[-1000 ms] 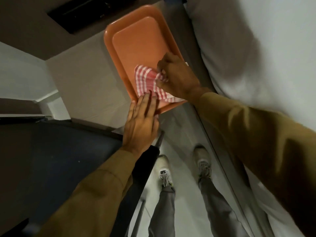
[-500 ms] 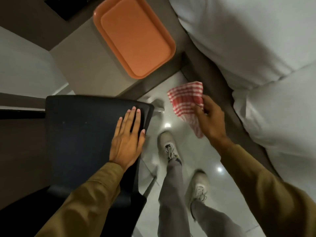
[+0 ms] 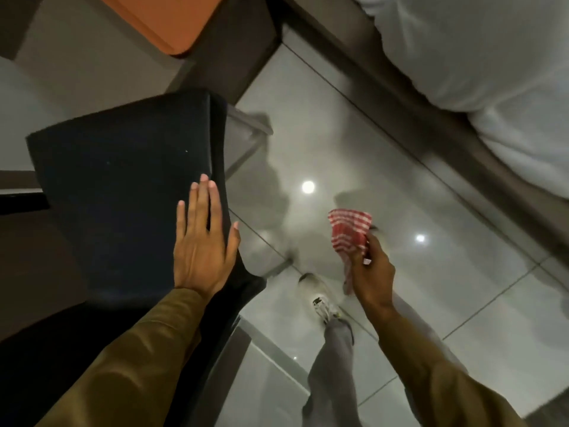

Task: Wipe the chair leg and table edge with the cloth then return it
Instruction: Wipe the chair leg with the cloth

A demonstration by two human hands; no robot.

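Right hand [image 3: 371, 269] at about 4 o'clock in the head view, pinching the red-checked cloth [image 3: 349, 232] by its lower part, upper part fanned out, above the tiled floor [image 3: 400, 186]. Left hand [image 3: 201, 241] spread flat on the dark chair [image 3: 123, 180] seat at 9 o'clock. Likely light, limp, easily bunched; best gathered into a pad against the palm before rubbing the chair leg, hidden beneath the seat. Desk [image 3: 77, 72] with orange tray [image 3: 163, 20] at 11 o'clock.
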